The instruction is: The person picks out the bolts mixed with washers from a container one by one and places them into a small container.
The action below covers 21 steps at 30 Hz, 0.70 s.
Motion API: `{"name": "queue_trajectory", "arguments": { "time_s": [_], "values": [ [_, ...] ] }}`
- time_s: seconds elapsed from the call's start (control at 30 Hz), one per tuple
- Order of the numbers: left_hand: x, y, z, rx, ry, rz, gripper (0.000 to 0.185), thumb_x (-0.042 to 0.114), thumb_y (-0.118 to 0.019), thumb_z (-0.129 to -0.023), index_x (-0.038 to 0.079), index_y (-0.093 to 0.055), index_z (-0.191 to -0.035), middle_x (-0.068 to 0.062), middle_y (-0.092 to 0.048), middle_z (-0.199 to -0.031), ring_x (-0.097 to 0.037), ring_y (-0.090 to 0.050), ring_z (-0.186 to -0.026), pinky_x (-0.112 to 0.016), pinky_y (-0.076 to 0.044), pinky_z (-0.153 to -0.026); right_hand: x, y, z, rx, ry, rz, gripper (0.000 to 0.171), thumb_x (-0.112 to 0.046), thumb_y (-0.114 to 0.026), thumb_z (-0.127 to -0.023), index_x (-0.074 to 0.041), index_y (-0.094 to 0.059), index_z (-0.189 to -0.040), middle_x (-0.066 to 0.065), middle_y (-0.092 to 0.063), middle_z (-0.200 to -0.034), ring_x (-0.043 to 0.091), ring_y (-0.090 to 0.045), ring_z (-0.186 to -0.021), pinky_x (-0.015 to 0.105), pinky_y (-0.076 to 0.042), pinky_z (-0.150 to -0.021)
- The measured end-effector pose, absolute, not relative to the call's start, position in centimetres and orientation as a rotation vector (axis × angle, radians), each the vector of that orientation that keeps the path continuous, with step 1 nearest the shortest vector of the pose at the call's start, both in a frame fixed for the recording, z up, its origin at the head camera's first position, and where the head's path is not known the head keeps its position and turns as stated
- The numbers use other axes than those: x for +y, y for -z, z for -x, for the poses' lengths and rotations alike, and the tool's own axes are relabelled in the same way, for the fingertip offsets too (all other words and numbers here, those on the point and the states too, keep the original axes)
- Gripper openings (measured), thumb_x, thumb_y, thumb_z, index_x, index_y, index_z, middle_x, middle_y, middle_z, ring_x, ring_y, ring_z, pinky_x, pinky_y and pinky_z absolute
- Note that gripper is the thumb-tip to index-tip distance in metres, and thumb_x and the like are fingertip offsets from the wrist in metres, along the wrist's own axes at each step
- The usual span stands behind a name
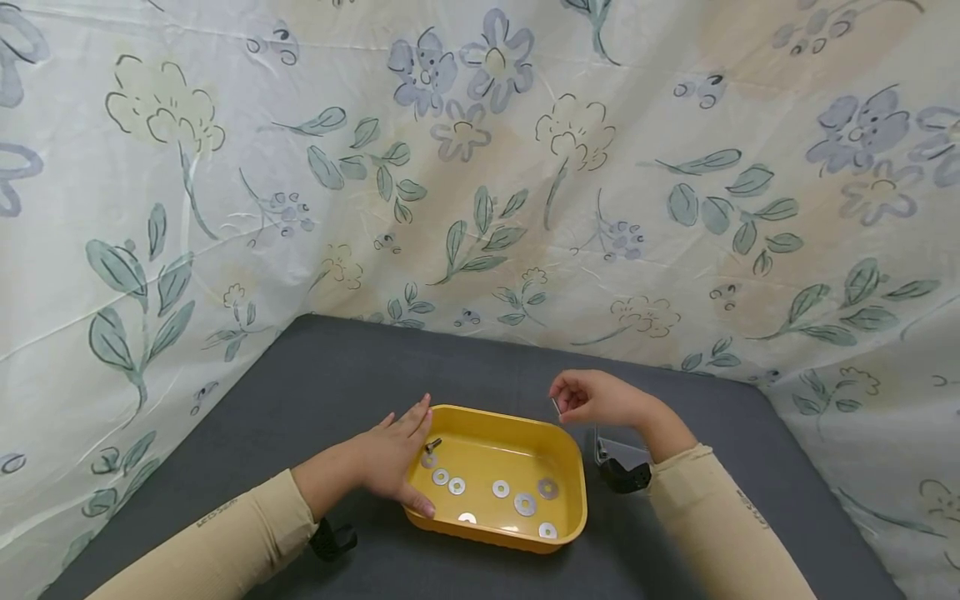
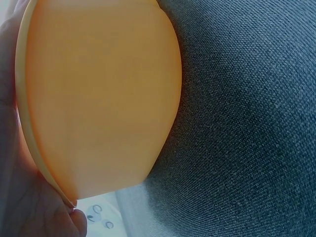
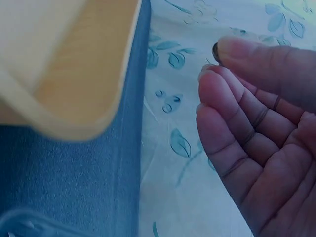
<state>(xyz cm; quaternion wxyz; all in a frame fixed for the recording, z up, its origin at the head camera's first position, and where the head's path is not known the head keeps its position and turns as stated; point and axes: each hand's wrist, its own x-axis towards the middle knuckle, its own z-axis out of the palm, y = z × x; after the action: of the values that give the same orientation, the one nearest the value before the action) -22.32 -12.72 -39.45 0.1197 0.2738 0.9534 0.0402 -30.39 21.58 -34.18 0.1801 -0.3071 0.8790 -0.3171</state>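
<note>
right hand [image 1: 600, 398] pinching small, indistinct metal piece [image 1: 557, 406]

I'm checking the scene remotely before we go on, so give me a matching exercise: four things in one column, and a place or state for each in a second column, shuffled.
Things:
1. left hand
2. right hand
3. washers
4. bolt

Places or states:
A. lying flat on the floor of the yellow tray
B. raised beyond the tray's far right corner, pinching a small metal piece
C. resting against the tray's left rim, fingers straight
D. inside the tray at its left end, beside the left hand's fingers

Pairs: 1-C, 2-B, 3-A, 4-D
</note>
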Motion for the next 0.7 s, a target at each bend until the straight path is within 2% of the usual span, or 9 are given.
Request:
{"name": "queue_trajectory", "arguments": {
  "time_s": [0.43,0.7],
  "values": [
    [-12.8,39.6,22.4,2.785,-0.117,-0.814,0.131,0.086,-0.050,-0.056,0.002,-0.006,-0.147,-0.010,0.013,-0.152,-0.022,0.001,-0.140,-0.051,-0.013,-0.109,25.3,33.9,30.4,2.512,0.980,0.803,0.029,-0.017,-0.070,-0.082,-0.006,-0.054,-0.104,0.008,-0.056,-0.084,0.023,-0.055,-0.077,0.027,-0.051,-0.069],
    [-12.7,39.6,22.5,2.785,-0.114,-0.814,0.131,0.086,-0.051,-0.056,0.003,-0.005,-0.147,-0.009,0.014,-0.152,-0.021,0.002,-0.140,-0.050,-0.013,-0.109,27.8,34.1,30.3,2.542,1.028,0.717,0.028,-0.009,-0.067,-0.083,-0.002,-0.053,-0.105,0.011,-0.055,-0.086,0.024,-0.054,-0.078,0.032,-0.051,-0.069]
  ]
}}
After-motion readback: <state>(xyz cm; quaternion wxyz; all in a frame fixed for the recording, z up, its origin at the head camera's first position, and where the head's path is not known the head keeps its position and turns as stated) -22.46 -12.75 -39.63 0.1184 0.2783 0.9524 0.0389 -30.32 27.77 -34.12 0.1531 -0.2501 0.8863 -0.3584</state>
